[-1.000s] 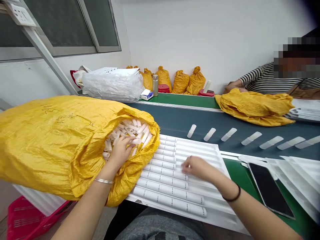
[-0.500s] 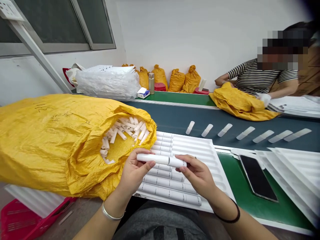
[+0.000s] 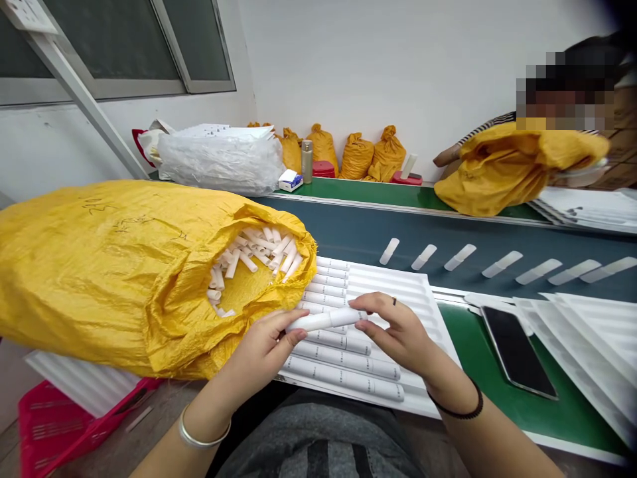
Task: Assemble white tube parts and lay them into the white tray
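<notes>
A white tube (image 3: pixel 326 320) lies level between my two hands, its two sections meeting with a thin seam. My left hand (image 3: pixel 271 342) grips the left end between thumb and fingers. The right end, with small dark print, is pinched by thumb and index finger of my right hand (image 3: pixel 398 328). Beneath the tube is a white ribbed tray (image 3: pixel 398 289) with several printed white tubes (image 3: pixel 348 382) in its left grooves. To the left, a big yellow sack (image 3: pixel 164 232) lies open, showing many short white tubes (image 3: pixel 249 255).
Several white tubes (image 3: pixel 460 257) lie on the dark belt (image 3: pixel 358 226). A phone (image 3: pixel 517 352) and stacked white trays (image 3: pixel 582 345) are at right. Across the belt, a person holds a yellow sack (image 3: pixel 502 166). A red basket (image 3: pixel 54 425) stands lower left.
The tube's sections now sit closer together, and its left end has tilted lower. Across the belt, the person's yellow sack has been raised. The view has shifted slightly.
</notes>
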A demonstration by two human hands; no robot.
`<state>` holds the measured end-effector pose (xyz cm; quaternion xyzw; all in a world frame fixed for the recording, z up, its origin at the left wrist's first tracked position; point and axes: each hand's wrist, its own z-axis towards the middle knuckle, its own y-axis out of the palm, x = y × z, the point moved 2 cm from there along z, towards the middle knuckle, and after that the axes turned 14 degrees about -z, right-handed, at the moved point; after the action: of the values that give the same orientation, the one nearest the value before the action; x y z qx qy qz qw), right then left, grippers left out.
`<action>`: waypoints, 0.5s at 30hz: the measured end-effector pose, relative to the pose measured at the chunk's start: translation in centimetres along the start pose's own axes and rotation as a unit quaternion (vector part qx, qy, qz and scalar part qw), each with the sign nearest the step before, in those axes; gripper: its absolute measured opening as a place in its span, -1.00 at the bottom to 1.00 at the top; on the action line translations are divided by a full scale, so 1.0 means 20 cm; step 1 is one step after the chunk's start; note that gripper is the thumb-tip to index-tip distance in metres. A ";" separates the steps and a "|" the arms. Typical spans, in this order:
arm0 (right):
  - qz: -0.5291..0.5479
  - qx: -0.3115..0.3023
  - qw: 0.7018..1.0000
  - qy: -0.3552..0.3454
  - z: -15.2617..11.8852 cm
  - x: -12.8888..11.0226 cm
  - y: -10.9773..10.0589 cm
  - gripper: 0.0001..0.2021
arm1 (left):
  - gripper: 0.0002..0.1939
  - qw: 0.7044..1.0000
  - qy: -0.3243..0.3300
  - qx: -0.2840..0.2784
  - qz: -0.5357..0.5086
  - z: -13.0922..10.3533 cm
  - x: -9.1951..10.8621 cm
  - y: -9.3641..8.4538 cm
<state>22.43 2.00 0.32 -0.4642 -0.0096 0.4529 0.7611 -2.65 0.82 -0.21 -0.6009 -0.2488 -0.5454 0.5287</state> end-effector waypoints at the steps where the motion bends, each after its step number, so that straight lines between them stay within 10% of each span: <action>1: 0.003 -0.009 1.000 0.011 0.00 0.00 0.00 -0.74 | -0.66 1.000 0.016 0.009 0.020 0.00 0.00 0.00; 15: 0.243 -0.088 0.927 0.271 -0.01 -0.01 0.03 -0.71 | -0.57 0.936 0.273 0.096 0.199 -0.04 0.03 0.04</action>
<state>22.01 1.84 -0.08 -0.6224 0.2708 0.4779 0.5577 -2.00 -0.34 -0.07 -0.4125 -0.0219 -0.5456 0.7291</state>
